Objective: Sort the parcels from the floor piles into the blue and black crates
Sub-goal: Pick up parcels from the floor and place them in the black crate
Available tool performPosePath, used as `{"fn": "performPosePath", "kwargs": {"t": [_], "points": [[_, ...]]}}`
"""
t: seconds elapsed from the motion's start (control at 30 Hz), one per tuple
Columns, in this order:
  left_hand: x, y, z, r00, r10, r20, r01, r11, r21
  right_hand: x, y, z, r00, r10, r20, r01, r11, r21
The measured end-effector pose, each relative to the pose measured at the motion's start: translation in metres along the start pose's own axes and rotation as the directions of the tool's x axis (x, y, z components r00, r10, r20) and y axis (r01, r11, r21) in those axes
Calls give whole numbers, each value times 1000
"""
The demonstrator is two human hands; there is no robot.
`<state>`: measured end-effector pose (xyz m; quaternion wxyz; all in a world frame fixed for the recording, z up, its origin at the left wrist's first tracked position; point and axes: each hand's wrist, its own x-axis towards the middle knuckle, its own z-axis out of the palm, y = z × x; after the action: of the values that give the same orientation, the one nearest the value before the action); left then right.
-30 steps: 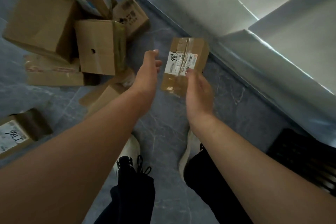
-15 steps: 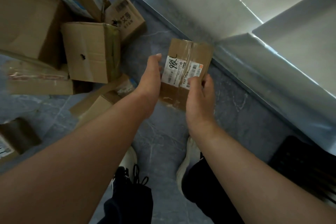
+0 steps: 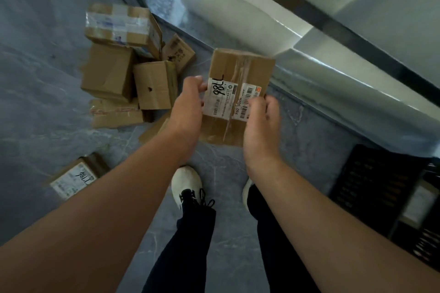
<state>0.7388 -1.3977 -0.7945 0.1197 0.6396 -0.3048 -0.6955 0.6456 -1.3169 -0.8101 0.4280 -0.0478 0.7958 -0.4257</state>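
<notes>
A small cardboard parcel (image 3: 238,71) with a white label marked "98L" is held in the air in front of me. My left hand (image 3: 188,107) grips its left edge, thumb on the label. My right hand (image 3: 262,123) grips its lower right side, fingers curled over the barcode. A black crate (image 3: 371,183) stands on the floor at the lower right, with a cardboard parcel lying inside. No blue crate is in view.
A pile of cardboard parcels (image 3: 133,71) lies on the grey floor to the upper left. One more labelled parcel (image 3: 73,178) sits alone at the left. A shiny metal wall base (image 3: 309,74) runs diagonally behind. My feet stand below the held parcel.
My left hand, apart from the parcel a second ago, now grips its left edge. The parcel has risen closer to me, and the view has pulled back from the pile.
</notes>
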Motion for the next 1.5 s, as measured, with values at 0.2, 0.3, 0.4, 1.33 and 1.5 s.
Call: {"fn": "performPosePath", "kwargs": {"t": [0.2, 0.3, 0.4, 1.33, 1.5], "points": [[-98, 34, -12, 998, 55, -2, -55, 998, -15, -85, -45, -34, 999, -35, 25, 33, 996, 83], [-152, 48, -8, 995, 95, 15, -95, 995, -32, -130, -67, -61, 996, -88, 34, 84, 992, 97], [-194, 53, -2, 992, 128, 10, -128, 991, -31, -161, -79, -87, 987, -157, 19, 155, 985, 77], [-774, 97, 150, 733, 514, 446, -586, 810, 29, -599, -222, -480, 738, -504, -449, 604, 790, 104], [-836, 105, 153, 612, 549, 569, -665, 747, -6, -658, -235, -512, 640, -534, -552, 664, 746, 49]]}}
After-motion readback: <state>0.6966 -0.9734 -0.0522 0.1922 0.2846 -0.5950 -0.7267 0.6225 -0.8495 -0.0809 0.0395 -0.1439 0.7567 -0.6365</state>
